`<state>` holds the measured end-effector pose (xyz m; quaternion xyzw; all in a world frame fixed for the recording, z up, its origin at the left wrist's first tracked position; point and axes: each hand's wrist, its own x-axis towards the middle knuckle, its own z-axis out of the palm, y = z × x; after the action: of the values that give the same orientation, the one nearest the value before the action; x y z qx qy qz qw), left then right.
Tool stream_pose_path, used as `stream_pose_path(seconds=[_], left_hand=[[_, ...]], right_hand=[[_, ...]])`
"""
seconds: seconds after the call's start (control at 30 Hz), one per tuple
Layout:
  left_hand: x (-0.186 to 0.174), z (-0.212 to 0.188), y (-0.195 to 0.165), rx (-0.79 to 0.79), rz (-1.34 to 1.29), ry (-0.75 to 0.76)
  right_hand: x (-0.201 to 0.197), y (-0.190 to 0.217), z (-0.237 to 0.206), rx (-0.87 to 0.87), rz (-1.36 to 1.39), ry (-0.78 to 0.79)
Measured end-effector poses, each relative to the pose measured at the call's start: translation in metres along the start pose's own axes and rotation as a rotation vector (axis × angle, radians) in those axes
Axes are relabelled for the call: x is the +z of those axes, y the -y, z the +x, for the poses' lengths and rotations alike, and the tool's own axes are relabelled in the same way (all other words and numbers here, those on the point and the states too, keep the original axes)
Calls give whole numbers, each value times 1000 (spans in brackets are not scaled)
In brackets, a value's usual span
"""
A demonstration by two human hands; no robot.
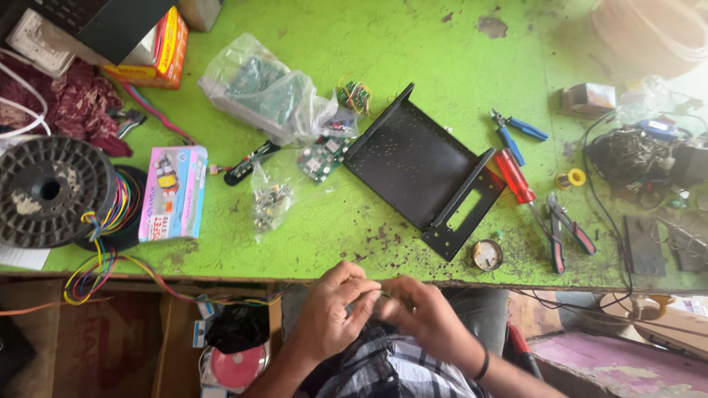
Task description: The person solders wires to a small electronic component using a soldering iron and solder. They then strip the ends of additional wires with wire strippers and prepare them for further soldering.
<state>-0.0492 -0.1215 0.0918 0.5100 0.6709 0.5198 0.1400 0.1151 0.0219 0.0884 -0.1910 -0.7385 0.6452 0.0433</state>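
Head view, looking down at a green workbench: at the near edge, a person's left hand (335,313) and right hand (424,313) meet over the lap, fingers curled in narrow and pinching a small item (377,295) between the fingertips, too small and hidden to identify; thin coloured wires (184,291) run along the bench edge toward the hands. Just beyond, on the scarred green tabletop (332,228), a small round tin (487,254) sits beside the corner of a black metal chassis plate (420,169) with upturned sides. Right of the plate lie a red-handled screwdriver (514,175), red-handled pliers (564,230) and blue-handled cutters (516,133), with a tangle of dark cables and parts (641,158) at the far right. Left of the plate are a green circuit board (322,156), a small clear bag of parts (269,199), a pink-and-blue carton (175,193) and a black spool (48,190) trailing multicoloured wire. Farther back, a large clear bag of circuit boards (262,92) and an orange box (158,51) crowd the upper left. Open green surface lies between the hands and the plate, and across the top centre; the bench front edge (221,276) runs straight, just ahead of the hands
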Motion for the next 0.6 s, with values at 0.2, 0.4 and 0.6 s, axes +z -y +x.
stream_pose_path(seconds=[0.2,0.4,0.6], left_hand=[[1,0,-6,-194,-189,119],[-5,4,-6,-264,-241,368],[2,12,-1,-298,-222,314]], right_hand=[[-1,-11,-10,178,424,56],[-3,-24,-9,453,893,257],[-3,-5,-12,56,412,119]])
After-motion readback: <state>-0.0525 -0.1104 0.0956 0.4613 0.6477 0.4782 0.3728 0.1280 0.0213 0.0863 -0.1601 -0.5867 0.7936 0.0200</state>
